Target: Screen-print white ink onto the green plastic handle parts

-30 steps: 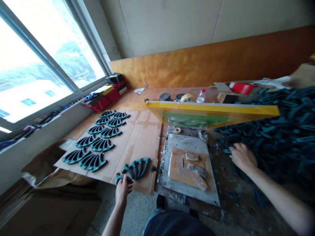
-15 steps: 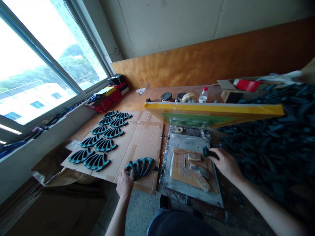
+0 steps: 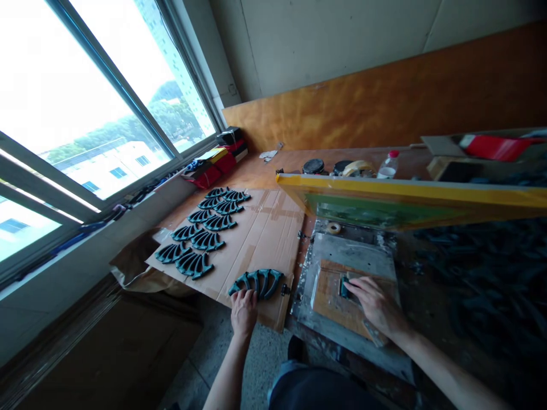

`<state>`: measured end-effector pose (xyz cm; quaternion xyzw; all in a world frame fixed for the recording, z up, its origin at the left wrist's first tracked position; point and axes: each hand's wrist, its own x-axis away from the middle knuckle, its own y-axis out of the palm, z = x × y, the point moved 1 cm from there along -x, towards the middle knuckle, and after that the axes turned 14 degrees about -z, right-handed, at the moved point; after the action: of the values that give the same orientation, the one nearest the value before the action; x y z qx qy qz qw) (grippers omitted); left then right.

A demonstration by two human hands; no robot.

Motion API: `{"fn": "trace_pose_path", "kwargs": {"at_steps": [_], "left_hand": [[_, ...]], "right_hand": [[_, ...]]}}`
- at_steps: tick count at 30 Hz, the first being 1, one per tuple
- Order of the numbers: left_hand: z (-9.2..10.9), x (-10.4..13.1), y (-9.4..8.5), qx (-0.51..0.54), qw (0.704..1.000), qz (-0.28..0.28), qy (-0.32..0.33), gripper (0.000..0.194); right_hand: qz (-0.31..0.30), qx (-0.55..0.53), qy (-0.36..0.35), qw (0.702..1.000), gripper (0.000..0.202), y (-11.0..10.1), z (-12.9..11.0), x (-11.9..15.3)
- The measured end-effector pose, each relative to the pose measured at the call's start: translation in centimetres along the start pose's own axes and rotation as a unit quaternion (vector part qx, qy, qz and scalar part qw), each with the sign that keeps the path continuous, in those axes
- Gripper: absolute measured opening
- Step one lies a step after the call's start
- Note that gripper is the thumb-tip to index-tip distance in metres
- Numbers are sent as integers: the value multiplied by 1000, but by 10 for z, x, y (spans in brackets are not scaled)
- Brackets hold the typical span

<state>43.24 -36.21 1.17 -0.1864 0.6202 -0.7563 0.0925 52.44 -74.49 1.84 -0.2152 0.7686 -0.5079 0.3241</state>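
My left hand (image 3: 244,312) is on the near-left end of a fanned row of dark green curved parts (image 3: 265,279), with its fingers curled over them. The row lies on a flattened cardboard sheet (image 3: 265,228). My right hand (image 3: 376,302) pinches one small dark green curved part (image 3: 343,286) over a wooden board (image 3: 331,302) that carries small blocks. My hand covers some of these blocks. The board rests on a grey metal plate (image 3: 367,253). Whether the pinched part touches the blocks cannot be made out.
A tilted screen frame (image 3: 410,191) with yellow tape stands behind the plate. Several fanned rows of parts (image 3: 207,240) lie at the cardboard's left. A dark heap of parts (image 3: 491,285) is on the right. Tape (image 3: 334,228), black jars (image 3: 313,166) and a bottle (image 3: 388,165) stand farther back.
My right hand has brought the small part left and down from the plate's right side to over the wooden board. My left hand stays by the fanned row. The view has turned left.
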Motion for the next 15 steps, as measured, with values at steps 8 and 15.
{"fn": "trace_pose_path", "kwargs": {"at_steps": [8,15], "left_hand": [[25,7,3,-14,998,34,-50,49],[48,0,21,29,993,-53,-102,60]], "right_hand": [[-13,7,20,1000,40,8,-1,3],[21,22,-10,999,38,8,4,5]]}}
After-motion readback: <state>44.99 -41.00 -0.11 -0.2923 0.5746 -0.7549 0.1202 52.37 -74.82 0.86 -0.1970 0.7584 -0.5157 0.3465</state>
